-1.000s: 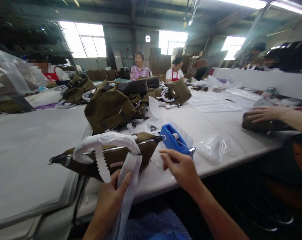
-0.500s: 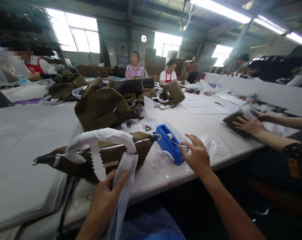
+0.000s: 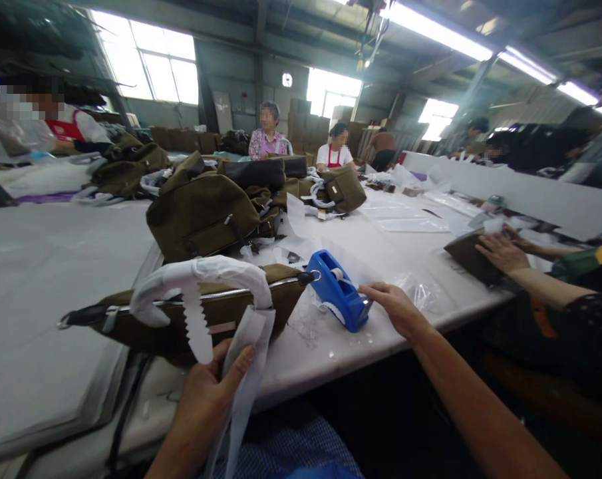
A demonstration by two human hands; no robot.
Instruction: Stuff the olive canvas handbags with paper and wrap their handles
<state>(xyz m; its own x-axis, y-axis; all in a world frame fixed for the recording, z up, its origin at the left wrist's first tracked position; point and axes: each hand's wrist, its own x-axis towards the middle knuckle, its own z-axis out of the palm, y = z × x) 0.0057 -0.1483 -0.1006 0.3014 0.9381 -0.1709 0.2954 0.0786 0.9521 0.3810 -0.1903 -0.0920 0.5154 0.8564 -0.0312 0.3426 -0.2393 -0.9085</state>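
My left hand [image 3: 215, 386] is closed, thumb on top, on a white wrapping strip [image 3: 255, 336] that hangs from the bag's handle. The olive handbag [image 3: 275, 293] lies tilted at the table edge with its silver zipper facing up. White wrapping covers its curved handle [image 3: 225, 271], and a jagged-edged white piece [image 3: 197, 326] dangles from it. Just right of the bag stands a blue tape dispenser [image 3: 334, 289] with a small roll in it. My right hand [image 3: 398, 307] is at its cutter end, fingers together, pinching the end of the tape [image 3: 348, 279]; the fingertips are partly hidden.
Several olive bags [image 3: 205, 213] are heaped behind the dispenser. On the right, a co-worker's hands [image 3: 503, 253] press on another olive bag [image 3: 473, 256]. Clear plastic [image 3: 423, 289] and white sheets [image 3: 56, 286] lie on the table. Other people sit farther back.
My right hand has drawn its spread fingers together and lowered to the dispenser's cutter end. My left hand and the bag stay nearly still. The co-worker's hands have shifted slightly.
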